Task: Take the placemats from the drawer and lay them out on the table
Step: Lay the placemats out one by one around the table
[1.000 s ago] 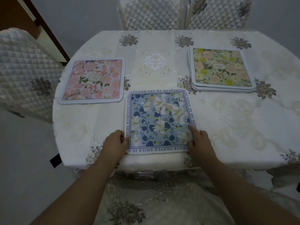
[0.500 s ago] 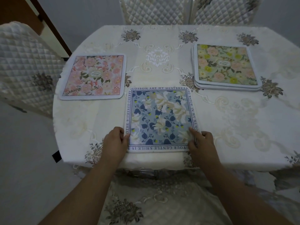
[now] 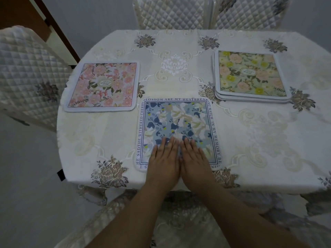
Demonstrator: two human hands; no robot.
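A blue floral placemat (image 3: 177,120) with a text border lies flat near the table's front edge. My left hand (image 3: 163,158) and my right hand (image 3: 194,157) rest side by side on its near half, palms down, fingers straight. A pink floral placemat (image 3: 103,86) lies to the left. At the back right sits a small stack of placemats (image 3: 249,76) with a yellow-green floral one on top.
The table (image 3: 268,140) wears a cream embroidered tablecloth that hangs over the edges. Quilted chairs stand at the left (image 3: 26,72) and behind the table (image 3: 172,13). A cushioned seat (image 3: 125,221) lies just below the front edge.
Both hands have moved from the blue placemat's near corners to its middle and now lie flat on it. The camera view has shifted slightly.
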